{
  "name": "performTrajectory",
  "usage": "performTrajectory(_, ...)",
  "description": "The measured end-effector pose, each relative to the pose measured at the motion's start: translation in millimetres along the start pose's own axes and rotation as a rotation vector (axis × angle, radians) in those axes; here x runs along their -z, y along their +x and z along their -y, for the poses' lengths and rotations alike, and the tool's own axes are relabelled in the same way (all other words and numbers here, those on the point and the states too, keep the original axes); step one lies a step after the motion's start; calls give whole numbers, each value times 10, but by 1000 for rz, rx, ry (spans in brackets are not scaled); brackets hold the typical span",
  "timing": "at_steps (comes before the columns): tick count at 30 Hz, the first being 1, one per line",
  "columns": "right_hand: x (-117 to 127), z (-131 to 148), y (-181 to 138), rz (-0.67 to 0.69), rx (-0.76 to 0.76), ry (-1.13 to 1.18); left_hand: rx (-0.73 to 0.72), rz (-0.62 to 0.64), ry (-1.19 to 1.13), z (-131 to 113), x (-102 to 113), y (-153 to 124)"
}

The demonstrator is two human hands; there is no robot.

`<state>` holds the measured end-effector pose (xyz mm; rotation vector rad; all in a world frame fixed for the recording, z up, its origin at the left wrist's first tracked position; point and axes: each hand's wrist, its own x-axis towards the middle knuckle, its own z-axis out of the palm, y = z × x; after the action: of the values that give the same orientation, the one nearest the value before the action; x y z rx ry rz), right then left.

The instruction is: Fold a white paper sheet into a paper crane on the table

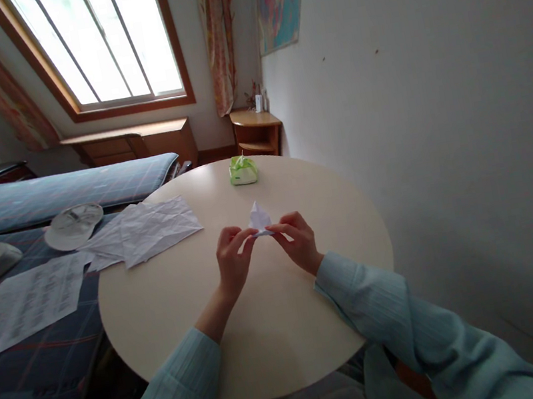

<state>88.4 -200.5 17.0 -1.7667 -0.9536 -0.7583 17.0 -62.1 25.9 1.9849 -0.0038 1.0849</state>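
Note:
Over the middle of a round beige table (267, 334), both my hands pinch a small folded piece of white paper (259, 217) that rises to a point. My left hand (233, 259) grips its left lower corner between thumb and fingers. My right hand (297, 240) grips its right lower corner the same way. The paper sits just above or on the tabletop; I cannot tell which.
Crumpled white paper sheets (150, 231) lie at the table's left edge. A green tissue pack (243, 170) sits at the far side. To the left is a bed (22, 319) with printed sheets (30, 301) and a cap (73, 225). A white wall is close on the right.

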Motion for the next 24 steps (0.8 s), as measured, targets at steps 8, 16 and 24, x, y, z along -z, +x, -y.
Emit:
performTrajectory(8, 2, -23, 18, 71, -1, 131, 292, 173, -342, 16, -50, 14)
performTrajectory(16, -60, -35, 16, 165, -175, 317, 563, 94, -583, 228, -150, 27)
performTrajectory(24, -164, -154, -10, 210, -513, 549, 571, 56, -610, 263, -151, 17)
